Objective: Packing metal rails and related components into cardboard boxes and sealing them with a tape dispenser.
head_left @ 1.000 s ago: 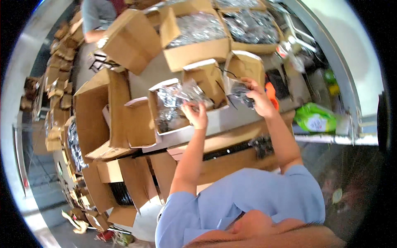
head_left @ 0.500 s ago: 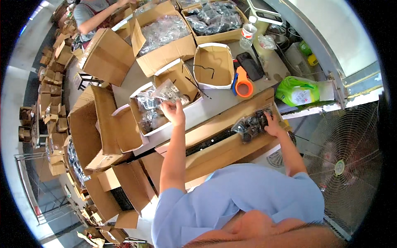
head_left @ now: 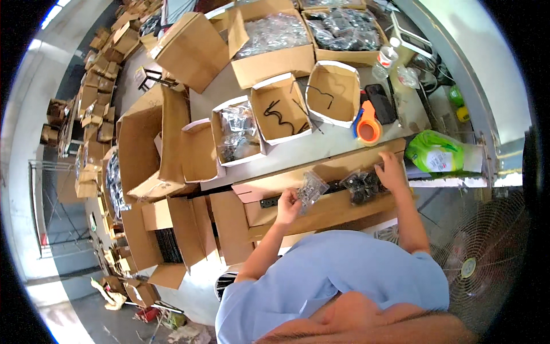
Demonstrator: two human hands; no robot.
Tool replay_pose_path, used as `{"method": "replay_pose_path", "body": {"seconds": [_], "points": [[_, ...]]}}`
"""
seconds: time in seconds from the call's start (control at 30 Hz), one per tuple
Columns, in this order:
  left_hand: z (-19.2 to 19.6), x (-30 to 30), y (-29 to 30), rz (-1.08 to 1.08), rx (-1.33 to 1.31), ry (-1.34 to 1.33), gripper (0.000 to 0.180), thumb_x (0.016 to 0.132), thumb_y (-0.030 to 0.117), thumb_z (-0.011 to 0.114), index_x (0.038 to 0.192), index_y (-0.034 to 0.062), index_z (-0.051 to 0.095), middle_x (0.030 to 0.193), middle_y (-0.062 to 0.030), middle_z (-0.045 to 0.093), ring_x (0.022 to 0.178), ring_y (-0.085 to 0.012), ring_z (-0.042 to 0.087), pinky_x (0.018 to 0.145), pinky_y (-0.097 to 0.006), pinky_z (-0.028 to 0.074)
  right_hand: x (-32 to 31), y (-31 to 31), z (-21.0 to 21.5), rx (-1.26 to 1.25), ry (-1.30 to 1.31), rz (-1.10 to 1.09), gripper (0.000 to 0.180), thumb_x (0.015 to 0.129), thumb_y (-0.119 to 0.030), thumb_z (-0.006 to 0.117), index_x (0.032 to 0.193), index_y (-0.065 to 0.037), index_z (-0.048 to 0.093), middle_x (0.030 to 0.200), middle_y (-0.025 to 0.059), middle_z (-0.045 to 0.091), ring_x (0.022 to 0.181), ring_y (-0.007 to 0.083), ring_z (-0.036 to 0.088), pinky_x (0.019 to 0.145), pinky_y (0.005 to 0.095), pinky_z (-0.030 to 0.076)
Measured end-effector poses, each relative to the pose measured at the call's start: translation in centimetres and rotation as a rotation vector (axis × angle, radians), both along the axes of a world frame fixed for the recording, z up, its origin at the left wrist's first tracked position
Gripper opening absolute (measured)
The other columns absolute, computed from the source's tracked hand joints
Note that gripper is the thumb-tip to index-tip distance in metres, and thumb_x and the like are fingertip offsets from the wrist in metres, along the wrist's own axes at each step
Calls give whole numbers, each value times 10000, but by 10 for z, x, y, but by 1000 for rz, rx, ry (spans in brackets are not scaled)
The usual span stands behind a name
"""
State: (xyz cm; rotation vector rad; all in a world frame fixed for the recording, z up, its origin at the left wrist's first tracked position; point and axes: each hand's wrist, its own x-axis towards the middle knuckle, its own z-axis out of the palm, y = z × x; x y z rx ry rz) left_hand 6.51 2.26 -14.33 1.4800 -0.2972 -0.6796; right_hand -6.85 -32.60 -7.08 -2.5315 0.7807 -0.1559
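My left hand (head_left: 289, 206) pinches a clear plastic bag of small metal-looking parts (head_left: 312, 191) above the left half of a long open carton (head_left: 332, 219). Long black pieces (head_left: 268, 203) show inside that carton. At its right end lies a clear bag of round black parts (head_left: 363, 188). My right hand (head_left: 392, 172) rests beside this bag with fingers apart, the thumb side close to it; whether it touches the bag is hard to tell. Behind the carton, a small white-edged box (head_left: 220, 162) holds more clear bags of small parts (head_left: 238, 129).
Another small box (head_left: 275, 135) holds bent black rods (head_left: 279, 118). An orange tape dispenser (head_left: 368, 127) lies near a black phone (head_left: 380, 103) and a plastic bottle (head_left: 385, 60). Big cartons of bagged parts (head_left: 274, 35) stand behind. A fan (head_left: 468, 266) stands at right.
My left hand has brought the bag of small parts from the small box to above the long carton. My right hand has loosened from the black parts' bag. The view has shifted.
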Motion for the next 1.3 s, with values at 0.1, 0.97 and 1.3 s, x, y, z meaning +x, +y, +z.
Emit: {"method": "replay_pose_path", "body": {"seconds": [0.1,0.97,1.3], "points": [[19,21,-5,105,124,-213,136,722,-82,479,791,34,471,693,-3,433,608,-80,398,545,-229,366,74,20,32,78,-227,216,360,791,-141,622,1123,-25,543,1124,206,550,1078,374,508,907,438,417],[46,254,-128,-414,891,-1533,145,784,163,532,829,102,656,976,-53,556,1012,-233,499,806,-368,428,263,79,32,-88,131,139,296,793,-251,627,944,-7,555,892,204,629,840,394,609,742,472,492],[73,260,-126,-622,858,-1497,263,826,225,546,1023,72,632,1078,-58,561,1114,-268,465,897,-441,353,259,48,22,106,-167,158,242,882,-188,535,1018,1,470,824,203,628,764,344,643,635,440,502]]}}
